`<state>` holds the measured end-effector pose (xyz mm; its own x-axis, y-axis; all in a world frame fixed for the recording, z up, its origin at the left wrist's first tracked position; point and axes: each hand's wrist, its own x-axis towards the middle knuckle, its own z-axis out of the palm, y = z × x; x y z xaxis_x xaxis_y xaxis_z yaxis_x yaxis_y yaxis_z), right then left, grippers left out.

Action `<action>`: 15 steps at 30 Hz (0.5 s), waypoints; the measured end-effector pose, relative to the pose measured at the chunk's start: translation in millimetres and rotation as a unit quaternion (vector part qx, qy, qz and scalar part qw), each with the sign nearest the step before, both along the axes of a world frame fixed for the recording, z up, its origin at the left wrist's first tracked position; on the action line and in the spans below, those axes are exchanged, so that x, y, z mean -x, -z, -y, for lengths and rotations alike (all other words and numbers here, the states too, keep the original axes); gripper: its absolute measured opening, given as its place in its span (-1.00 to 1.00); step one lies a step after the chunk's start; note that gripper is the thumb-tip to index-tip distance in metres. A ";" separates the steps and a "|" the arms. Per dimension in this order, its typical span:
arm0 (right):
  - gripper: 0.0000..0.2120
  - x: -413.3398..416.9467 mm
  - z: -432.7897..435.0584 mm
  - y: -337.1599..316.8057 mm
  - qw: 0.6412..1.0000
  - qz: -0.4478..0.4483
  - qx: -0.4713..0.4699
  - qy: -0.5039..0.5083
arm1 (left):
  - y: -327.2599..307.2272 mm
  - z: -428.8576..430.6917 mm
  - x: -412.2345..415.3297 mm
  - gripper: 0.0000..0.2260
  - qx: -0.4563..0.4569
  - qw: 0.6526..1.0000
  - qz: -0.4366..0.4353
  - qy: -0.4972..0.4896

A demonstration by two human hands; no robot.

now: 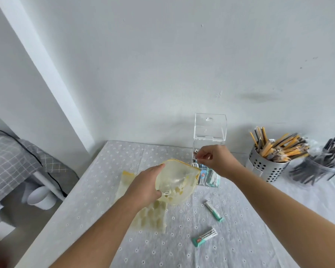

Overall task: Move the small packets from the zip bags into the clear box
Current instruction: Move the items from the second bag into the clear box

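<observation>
My left hand [143, 185] grips a yellowish zip bag [179, 180] and holds it up with its mouth wide, just in front of the clear box [209, 144]. The box's lid [210, 126] stands tipped back. My right hand [214, 158] hovers over the box with its fingers pinched on a small packet [196, 152]. Several teal-and-white packets [209, 176] stand inside the box. Two loose packets lie on the cloth, one [214, 211] to the right of the bag and one [205, 236] nearer me. A second zip bag [149, 213] lies flat under my left forearm.
A perforated metal cup [265, 166] filled with yellow and black sticks stands at the right. Beside it is a clear container [315, 171] of dark sticks. The wall runs close behind the box. A bed [10, 161] lies past the table's left edge.
</observation>
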<state>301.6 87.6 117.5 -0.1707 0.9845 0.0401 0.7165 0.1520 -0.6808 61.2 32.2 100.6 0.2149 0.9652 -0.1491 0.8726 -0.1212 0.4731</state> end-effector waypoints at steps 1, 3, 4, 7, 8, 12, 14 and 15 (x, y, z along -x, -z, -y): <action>-0.91 7.3 8.6 -5.4 1.000 -0.021 -0.005 -0.007 | -0.6 0.1 -0.4 -0.28 0.001 1.000 0.003 -0.004; -0.90 20.9 23.6 -12.3 0.999 -0.038 -0.011 -0.026 | -1.6 0.2 -1.2 -0.28 0.004 1.000 0.012 -0.010; -0.90 27.7 29.5 -12.7 0.999 -0.037 -0.012 -0.037 | -1.7 0.3 -1.4 -0.28 0.005 1.000 0.018 -0.013; -0.88 49.3 42.0 -1.1 0.996 -0.014 0.003 -0.086 | -0.6 3.0 -2.1 -0.27 0.003 0.999 0.036 -0.013; -0.87 57.1 43.7 6.2 0.994 0.003 0.012 -0.105 | 0.0 5.0 -2.4 -0.27 -0.002 0.999 0.038 -0.009; -0.72 83.4 34.1 45.6 0.978 0.124 0.072 -0.152 | 1.8 16.3 -4.4 -0.28 -0.012 0.999 0.045 0.014; -0.64 93.5 25.5 63.7 0.965 0.178 0.107 -0.162 | 4.6 21.5 -4.6 -0.29 -0.018 0.999 0.045 0.024; -0.61 97.8 20.8 71.1 0.960 0.193 0.124 -0.162 | 6.4 23.1 -4.3 -0.29 -0.022 0.998 0.045 0.028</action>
